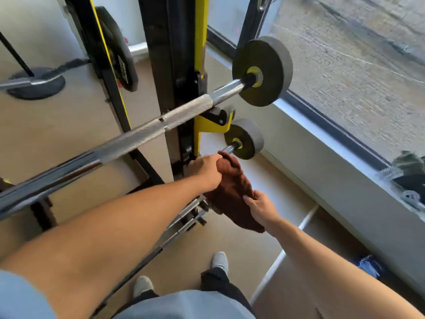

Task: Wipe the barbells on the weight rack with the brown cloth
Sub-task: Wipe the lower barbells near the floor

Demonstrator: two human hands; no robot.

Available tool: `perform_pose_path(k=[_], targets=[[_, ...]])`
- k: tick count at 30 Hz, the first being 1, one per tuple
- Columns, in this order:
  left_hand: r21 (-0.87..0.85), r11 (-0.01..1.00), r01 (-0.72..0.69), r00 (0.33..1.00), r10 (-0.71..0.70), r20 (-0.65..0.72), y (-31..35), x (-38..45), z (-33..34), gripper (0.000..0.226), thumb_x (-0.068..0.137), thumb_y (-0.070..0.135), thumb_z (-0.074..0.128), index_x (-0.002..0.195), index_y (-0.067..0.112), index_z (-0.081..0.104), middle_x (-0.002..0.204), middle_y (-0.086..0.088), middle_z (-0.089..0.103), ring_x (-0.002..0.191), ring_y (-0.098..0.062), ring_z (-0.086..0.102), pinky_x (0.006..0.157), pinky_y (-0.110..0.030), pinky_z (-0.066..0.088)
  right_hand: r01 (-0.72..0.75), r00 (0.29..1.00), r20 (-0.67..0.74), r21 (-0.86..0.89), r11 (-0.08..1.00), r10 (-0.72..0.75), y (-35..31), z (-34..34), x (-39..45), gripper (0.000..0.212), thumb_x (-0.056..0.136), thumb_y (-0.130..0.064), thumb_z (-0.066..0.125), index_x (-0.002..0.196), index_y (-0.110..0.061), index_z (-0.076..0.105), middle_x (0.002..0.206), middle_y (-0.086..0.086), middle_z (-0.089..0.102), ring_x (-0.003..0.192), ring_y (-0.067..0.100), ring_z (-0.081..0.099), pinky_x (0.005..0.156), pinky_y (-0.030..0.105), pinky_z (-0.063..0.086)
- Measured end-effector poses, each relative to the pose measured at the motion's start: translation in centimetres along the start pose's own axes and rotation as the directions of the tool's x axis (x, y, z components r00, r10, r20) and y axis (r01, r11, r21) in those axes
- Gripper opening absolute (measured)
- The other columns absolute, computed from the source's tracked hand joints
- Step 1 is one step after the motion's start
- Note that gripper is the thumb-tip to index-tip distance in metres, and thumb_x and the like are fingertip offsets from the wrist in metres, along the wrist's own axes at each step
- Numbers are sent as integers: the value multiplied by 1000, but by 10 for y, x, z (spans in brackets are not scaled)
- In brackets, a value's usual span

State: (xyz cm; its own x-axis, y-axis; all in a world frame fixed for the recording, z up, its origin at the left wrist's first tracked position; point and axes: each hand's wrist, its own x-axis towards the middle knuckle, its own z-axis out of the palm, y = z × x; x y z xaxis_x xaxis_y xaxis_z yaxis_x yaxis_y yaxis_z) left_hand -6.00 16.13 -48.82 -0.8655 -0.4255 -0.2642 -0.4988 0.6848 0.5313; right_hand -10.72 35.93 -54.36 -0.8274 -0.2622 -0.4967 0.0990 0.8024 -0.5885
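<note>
Two hands hold my cloth (232,189): my left hand (205,168) grips its top against the lower barbell (230,148), seemingly wrapped round the bar, while my right hand (258,207) pinches its hanging edge below the rack (181,65).

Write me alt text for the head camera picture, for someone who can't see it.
A person's left hand and right hand hold a brown cloth over the lower chrome barbell on a black and yellow weight rack. A longer knurled chrome barbell with a grey disc weight rests above.
</note>
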Motion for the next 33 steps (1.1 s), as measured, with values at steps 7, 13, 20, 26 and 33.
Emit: perform_pose_path(k=[7,13,20,26,33], targets=[[179,983,33,982,1,-189,52,48,5,51,95,13,48,143,31,46,134,-5,55,124,-30,53,98,-42,46,0,987,160,173,985,-28,0,-44,63,20,93,-38,65,106,-22,66,104,3,74,98,24,70,95,45,55],[435,898,-70,933,213,-289,75,76,-8,61,97,3,48,154,16,30,153,-12,34,141,-32,33,113,-42,32,143,976,149,119,983,-160,-59,-51,104,22,97,-44,58,100,-24,66,108,4,72,99,24,69,86,36,55],[200,979,-40,948,101,-302,-1,28,32,19,88,13,59,105,20,66,103,-1,67,95,-25,63,73,-37,50,636,761,205,-423,645,-616,-70,-28,111,68,92,-14,61,154,-22,35,157,4,35,140,26,39,112,43,40],[315,913,259,966,-241,-93,-59,6,49,75,90,33,58,155,20,24,153,-6,38,138,-28,36,113,-48,32,690,684,488,-674,263,-543,-88,-1,165,96,75,-40,80,154,-28,27,154,10,36,148,36,22,124,56,6],[315,890,330,893,-403,201,-71,7,71,128,75,54,73,155,25,-24,166,-7,-7,152,-36,-4,120,-57,1,788,479,597,-615,17,-644,-104,51,164,52,80,-40,78,123,-23,53,112,4,64,105,27,57,97,44,39]])
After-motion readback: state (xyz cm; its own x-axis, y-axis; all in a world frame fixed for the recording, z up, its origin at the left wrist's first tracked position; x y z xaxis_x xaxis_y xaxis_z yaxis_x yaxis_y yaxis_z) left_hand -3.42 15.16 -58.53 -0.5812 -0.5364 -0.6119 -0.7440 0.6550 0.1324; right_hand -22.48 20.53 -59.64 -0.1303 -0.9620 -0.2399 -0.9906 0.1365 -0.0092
